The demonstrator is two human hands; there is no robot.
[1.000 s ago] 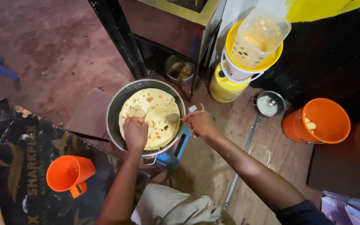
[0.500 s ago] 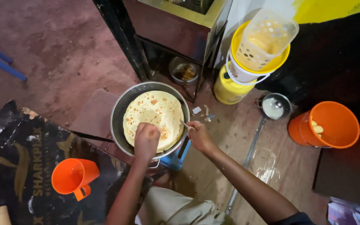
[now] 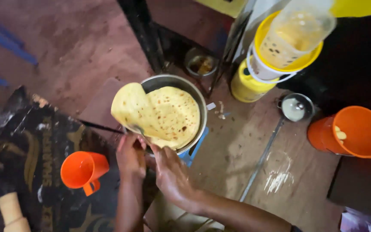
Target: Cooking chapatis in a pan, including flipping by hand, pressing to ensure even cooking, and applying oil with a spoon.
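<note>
Above both fingers (image 3: 130,141), lifted flatbread (image 3: 159,116).

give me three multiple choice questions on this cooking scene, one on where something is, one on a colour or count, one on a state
1. Where does the orange mug stand?
A. inside the pan
B. on the dark printed mat, to the left of the hands
C. on top of the yellow bucket

2. How many orange containers are in view?
A. one
B. two
C. four

3. How does the flatbread lie in the pan?
A. flat, covering the whole pan
B. lifted at its left side, hanging over the rim
C. rolled into a tube

Answers:
1. B, the mug sits on the dark mat beside the left hand.
2. B, the mug and the orange bucket at the right.
3. B, the left edge is raised past the rim while both hands, the right hand too, work at the near edge.
</note>
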